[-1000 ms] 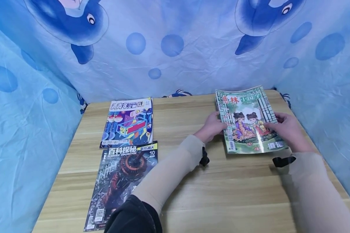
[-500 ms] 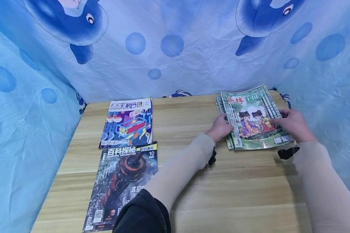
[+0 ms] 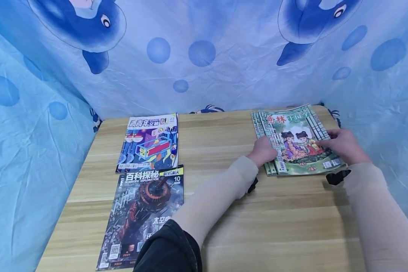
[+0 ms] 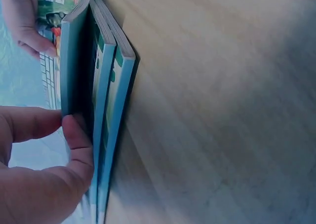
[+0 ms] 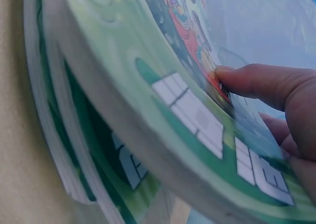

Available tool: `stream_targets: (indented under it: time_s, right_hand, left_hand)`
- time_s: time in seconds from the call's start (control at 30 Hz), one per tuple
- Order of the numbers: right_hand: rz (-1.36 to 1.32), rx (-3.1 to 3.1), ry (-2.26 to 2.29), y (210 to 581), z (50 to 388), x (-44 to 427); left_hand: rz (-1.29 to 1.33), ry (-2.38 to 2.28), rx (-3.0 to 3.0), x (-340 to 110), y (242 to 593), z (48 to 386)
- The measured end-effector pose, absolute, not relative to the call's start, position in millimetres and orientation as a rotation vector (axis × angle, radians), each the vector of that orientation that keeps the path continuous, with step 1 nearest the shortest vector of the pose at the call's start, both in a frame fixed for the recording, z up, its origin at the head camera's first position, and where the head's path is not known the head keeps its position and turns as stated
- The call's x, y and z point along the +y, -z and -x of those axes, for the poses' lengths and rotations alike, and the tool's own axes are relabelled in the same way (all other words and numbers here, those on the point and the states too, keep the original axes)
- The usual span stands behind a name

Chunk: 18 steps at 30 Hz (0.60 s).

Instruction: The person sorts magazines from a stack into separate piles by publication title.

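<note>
A green magazine (image 3: pixel 300 153) with two cartoon children on its cover lies uppermost at the back right of the table. Two similar magazines (image 4: pixel 111 100) are beneath it, their spines stepped out to the left. With thumb and finger my left hand (image 3: pixel 263 151) pinches the top one's spine, seen close up in the left wrist view. My right hand (image 3: pixel 346 146) grips its opposite edge, thumb on the cover and the other fingers partly hidden. In the right wrist view the top magazine bows and its near right corner stands above the lower ones.
At the table's (image 3: pixel 278 226) back left lies a purple-blue group of overlapping magazines (image 3: pixel 153 145). Nearer on the left, dark science magazines (image 3: pixel 146 211) overlap, partly covered by my left sleeve. A blue dolphin-print cloth (image 3: pixel 204 83) hangs behind and along both sides.
Both hands have moved right with the top magazine, uncovering the left edges of those beneath. In the last half second it has also come slightly lower and further right. The left-side magazines stay put.
</note>
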State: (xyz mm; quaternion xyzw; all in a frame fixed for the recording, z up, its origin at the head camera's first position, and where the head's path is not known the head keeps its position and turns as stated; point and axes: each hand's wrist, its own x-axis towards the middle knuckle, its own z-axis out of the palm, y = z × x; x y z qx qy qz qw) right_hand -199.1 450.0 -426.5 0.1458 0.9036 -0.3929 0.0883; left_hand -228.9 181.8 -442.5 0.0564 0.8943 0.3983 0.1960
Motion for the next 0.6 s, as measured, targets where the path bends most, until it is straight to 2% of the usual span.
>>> stream_targets:
  time_s: [0.37, 0.6]
  right_hand:
    - [-0.48, 2.706, 1.128, 431.4, 200.6, 446.8]
    - [-0.533, 2.698, 1.08, 434.2, 199.8, 449.6]
  left_hand:
    - [-0.301, -0.867, 2.599, 180.0, 436.5, 231.7]
    - [-0.336, -0.92, 2.566, 176.5, 440.4, 234.0]
